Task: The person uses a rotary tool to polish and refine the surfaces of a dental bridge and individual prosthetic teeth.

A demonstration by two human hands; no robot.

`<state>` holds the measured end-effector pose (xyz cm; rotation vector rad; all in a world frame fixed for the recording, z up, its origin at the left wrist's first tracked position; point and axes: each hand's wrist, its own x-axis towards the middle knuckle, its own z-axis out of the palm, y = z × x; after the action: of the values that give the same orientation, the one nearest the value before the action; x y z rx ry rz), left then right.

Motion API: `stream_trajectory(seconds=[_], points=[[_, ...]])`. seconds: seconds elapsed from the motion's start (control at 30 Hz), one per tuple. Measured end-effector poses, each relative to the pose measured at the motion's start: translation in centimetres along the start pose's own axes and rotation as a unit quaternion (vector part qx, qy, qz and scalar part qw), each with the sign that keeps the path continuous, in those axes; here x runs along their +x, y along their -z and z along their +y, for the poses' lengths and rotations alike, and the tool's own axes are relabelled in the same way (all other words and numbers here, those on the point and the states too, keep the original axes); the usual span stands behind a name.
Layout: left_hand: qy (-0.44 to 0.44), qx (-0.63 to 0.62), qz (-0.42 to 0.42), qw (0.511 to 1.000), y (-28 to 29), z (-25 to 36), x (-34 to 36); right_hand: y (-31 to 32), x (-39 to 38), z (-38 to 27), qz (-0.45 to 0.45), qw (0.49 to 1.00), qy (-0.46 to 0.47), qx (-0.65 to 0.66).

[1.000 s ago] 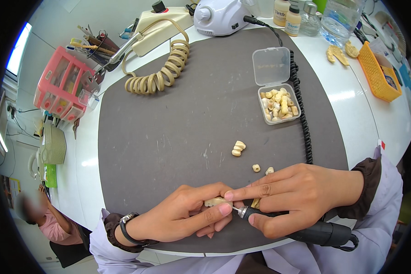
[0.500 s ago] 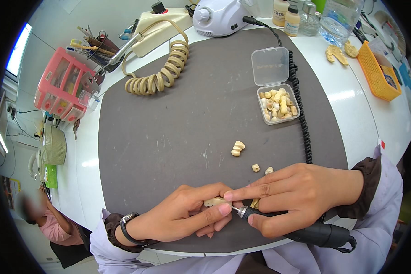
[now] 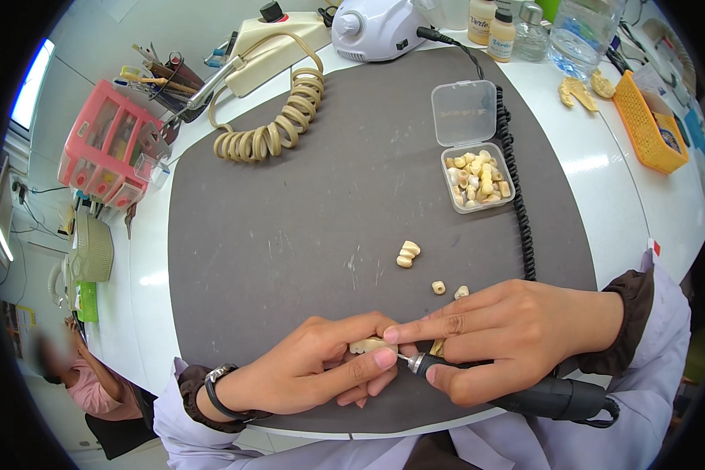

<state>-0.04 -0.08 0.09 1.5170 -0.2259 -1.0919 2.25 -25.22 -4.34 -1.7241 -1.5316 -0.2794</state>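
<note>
My left hand [image 3: 305, 366], with a watch at its wrist, pinches a cream dental bridge [image 3: 366, 345] between thumb and fingers near the mat's front edge. In my right hand [image 3: 517, 325] is a black rotary handpiece [image 3: 552, 399], gripped like a pen. Its thin bur [image 3: 403, 357] reaches the bridge beside my left thumb; exact contact is too small to tell. My right index fingertip rests against the bridge's end. Under the right fingers a yellowish piece [image 3: 437, 347] shows partly. Beyond them lie a joined tooth piece [image 3: 407, 254] and single tooth crowns [image 3: 439, 287].
An open clear box [image 3: 478, 205] of tooth pieces stands on the grey mat [image 3: 329, 211], beside a black coiled cord [image 3: 517, 204]. Behind are a white control unit [image 3: 376, 31], a beige coiled hose [image 3: 270, 141] and bottles [image 3: 501, 35]. Someone in pink [image 3: 106, 392] sits far left.
The rear end of the handpiece has swung slightly right and up. Both hands and the dental bridge stay nearly in place.
</note>
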Motion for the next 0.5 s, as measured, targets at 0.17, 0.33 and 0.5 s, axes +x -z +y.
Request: stream_trajectory(seconds=[0.17, 0.33, 0.5], points=[[-0.001, 0.001, 0.006, 1.0, -0.04, -0.06, -0.03, -0.19, -0.08, 0.14, 0.003, 1.0, 0.003, 0.001], [-0.01, -0.002, 0.004, 1.0, -0.03, -0.13, -0.05, -0.17, 0.0, 0.09, 0.001, 1.0, 0.002, 0.0], [-0.015, -0.004, -0.002, 1.0, 0.06, -0.24, 0.0, 0.06, 0.03, 0.04, -0.009, 1.0, 0.002, -0.002]])
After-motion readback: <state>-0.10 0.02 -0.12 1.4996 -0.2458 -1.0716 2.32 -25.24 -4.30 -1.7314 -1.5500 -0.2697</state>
